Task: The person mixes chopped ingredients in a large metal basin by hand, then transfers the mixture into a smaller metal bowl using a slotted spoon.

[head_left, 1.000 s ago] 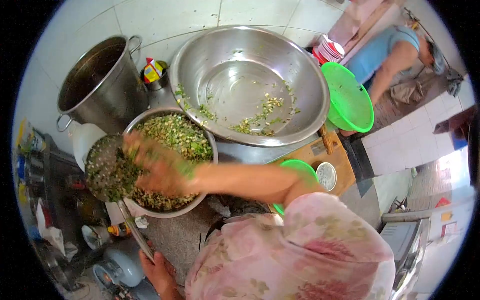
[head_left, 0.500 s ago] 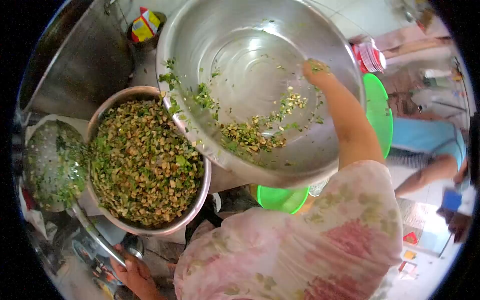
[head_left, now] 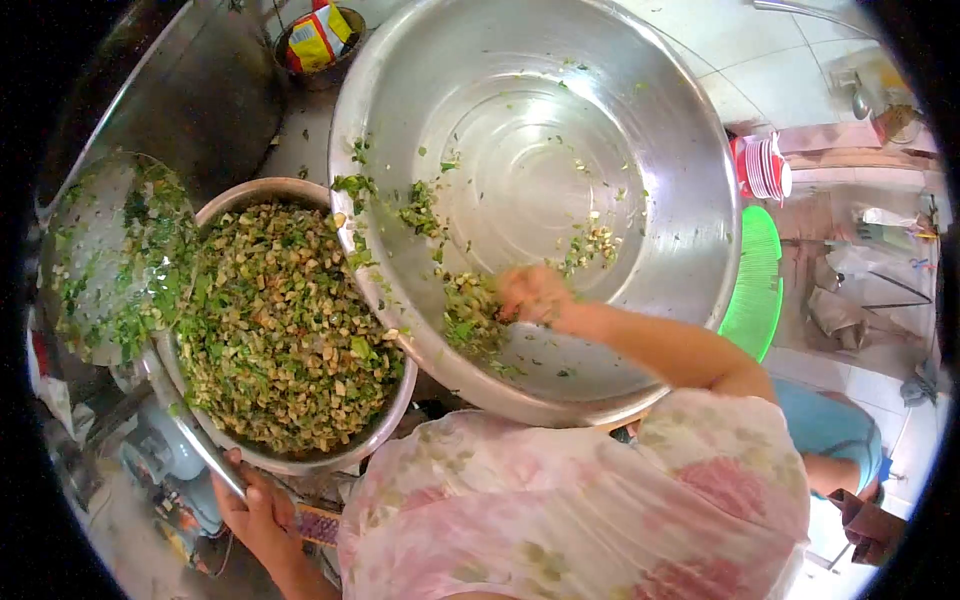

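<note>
My left hand (head_left: 258,512) is closed round the metal handle of a large round skimmer (head_left: 185,425). Its wide, shallow head is at the left, dotted with wet green bits, and overlaps the rim of a metal pot (head_left: 390,430). Chopped green and brown vegetables (head_left: 290,325) heap the pot nearly to the brim. Inside a big metal basin (head_left: 680,170), my right hand (head_left: 535,297) is against a small pile of chopped vegetables (head_left: 470,315). Motion blurs its fingers, so their grip is unclear. More scraps cling to the basin's left wall. The basin's edge sits over the pot's right rim.
A tall metal vessel (head_left: 190,95) stands at upper left, with a red-and-yellow packet (head_left: 318,40) in a small bowl beside it. Right of the basin are a bright green plastic basket (head_left: 755,285) and red-and-white stacked cups (head_left: 765,168). A person in blue (head_left: 825,425) is at far right.
My right hand has swept leftward across the basin from its right wall to the pile of scraps. My left hand still holds the skimmer, whose head has shifted slightly. The view has moved a little.
</note>
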Tool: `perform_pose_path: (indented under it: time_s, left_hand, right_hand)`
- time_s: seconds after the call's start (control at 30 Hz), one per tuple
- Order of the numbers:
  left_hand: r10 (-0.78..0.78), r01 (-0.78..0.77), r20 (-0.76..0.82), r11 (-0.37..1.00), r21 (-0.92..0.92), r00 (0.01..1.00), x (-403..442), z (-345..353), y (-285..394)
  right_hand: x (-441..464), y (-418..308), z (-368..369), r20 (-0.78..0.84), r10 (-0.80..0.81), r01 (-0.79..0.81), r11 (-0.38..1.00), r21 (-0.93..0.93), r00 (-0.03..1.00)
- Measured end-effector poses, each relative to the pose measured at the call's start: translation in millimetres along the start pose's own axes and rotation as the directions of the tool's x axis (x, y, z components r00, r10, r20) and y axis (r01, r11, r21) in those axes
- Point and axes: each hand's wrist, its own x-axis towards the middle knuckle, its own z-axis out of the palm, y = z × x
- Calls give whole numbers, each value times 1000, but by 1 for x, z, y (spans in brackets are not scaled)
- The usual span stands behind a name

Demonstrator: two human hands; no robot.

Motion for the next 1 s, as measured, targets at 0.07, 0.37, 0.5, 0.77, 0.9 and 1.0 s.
perform_pose_path:
  time_s: [0.07, 0.37, 0.5, 0.77, 0.9, 1.0]
  left_hand:
    - [9, -9, 12, 1000, 4, 1000, 2, 0, 0]
    - [-77, 79, -103, 997, 14, 992, -5, 25, 13]
    - [-61, 65, -81, 997, 52, 995, -7, 28, 16]
    - [-114, 117, -120, 993, 22, 986, -17, 22, 4]
    - [-103, 100, -72, 994, -42, 992, -15, 18, 0]
    - [-140, 137, -50, 989, -45, 989, -18, 12, 1]
  right_hand:
    - [9, 61, -56, -199, -601, 479, 761, -436, 774]
    - [57, 19, 25, -246, -717, 652, 696, -300, 652]
    - [137, -54, -59, -337, -779, 647, 627, -434, 529]
    - [79, -4, 1, 350, -793, 830, 320, -457, 499]
    - [32, 49, 31, 163, -791, 799, 543, -257, 590]
    - [54, 20, 69, -144, -501, 504, 721, 476, 853]
